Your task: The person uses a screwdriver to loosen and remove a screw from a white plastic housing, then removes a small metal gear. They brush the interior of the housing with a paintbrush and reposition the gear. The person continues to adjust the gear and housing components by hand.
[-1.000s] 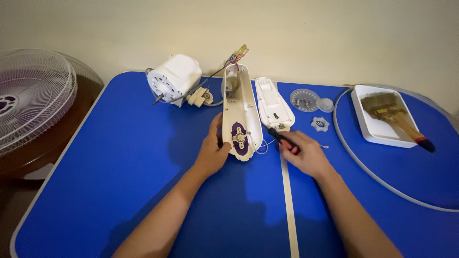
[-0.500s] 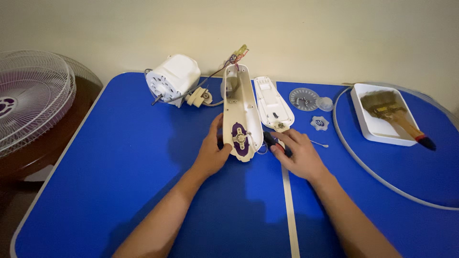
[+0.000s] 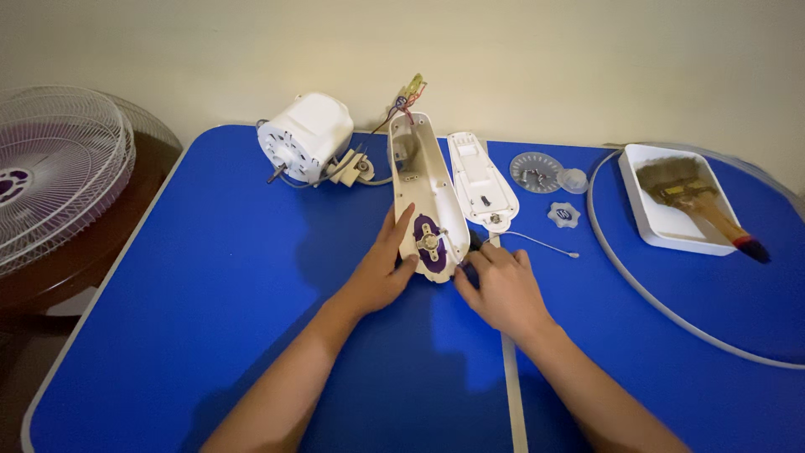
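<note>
A long white fan housing (image 3: pixel 417 172) lies on the blue table (image 3: pixel 210 277), with a purple switch part (image 3: pixel 429 242) at its near end. My left hand (image 3: pixel 381 273) rests against the housing's near left edge, thumb touching the rim. My right hand (image 3: pixel 503 285) is closed around a dark-handled screwdriver (image 3: pixel 475 242), whose tip sits at the housing's near right edge beside the purple part. Most of the tool is hidden under my fingers.
A white cover plate (image 3: pixel 480 180) lies right of the housing. A white motor (image 3: pixel 306 136) with wires stands at the back. Further right are a clear disc (image 3: pixel 535 170), a small cap (image 3: pixel 563 215), a white tray (image 3: pixel 662 226) holding a paintbrush (image 3: pixel 696 197), and a grey ring (image 3: pixel 637 285). A fan grille (image 3: pixel 50 176) sits left of the table.
My right hand has slid left with the screwdriver, from beside the cover plate to the housing's near end. My left hand has stayed on the housing.
</note>
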